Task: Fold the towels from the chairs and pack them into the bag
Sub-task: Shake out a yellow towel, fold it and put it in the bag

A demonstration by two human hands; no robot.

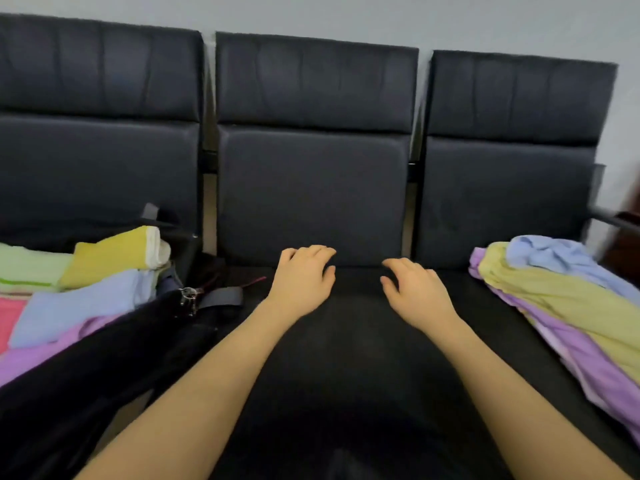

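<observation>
Here, three black padded chairs stood side by side against a pale wall [346, 15]: the left chair [100, 161], the middle chair [311, 188] and the right chair [512, 188], each with a stitched backrest above a smoother lower cushion. Both hands were held over the middle chair's dark seat, palms down, near each other but apart. The left hand [303, 275] had its fingers loosely bent and held nothing, and the right hand [414, 284] was likewise relaxed and free of any cloth; whether the fingertips touched the seat could not be told. On the left chair sat a black bag [104, 348], its mouth open, with a metal clasp [188, 299] and a grey strap [225, 296] at its near corner. Five folded towels showed inside it: a yellow towel [110, 258] lying on top, a pale green towel [31, 268] behind it, a light blue towel [79, 306], a pink towel [10, 317] at the picture's edge, and a purple towel [45, 355] nearest the rim. On the right chair's seat lay a loose pile of unfolded towels, three colours being visible: a blue crumpled towel [561, 261] uppermost, a yellow crumpled towel [554, 299] beneath it, and a purple crumpled towel [571, 355] at the bottom, draping toward the seat's front edge. A dark armrest [613, 220] stuck out beyond the right chair.
</observation>
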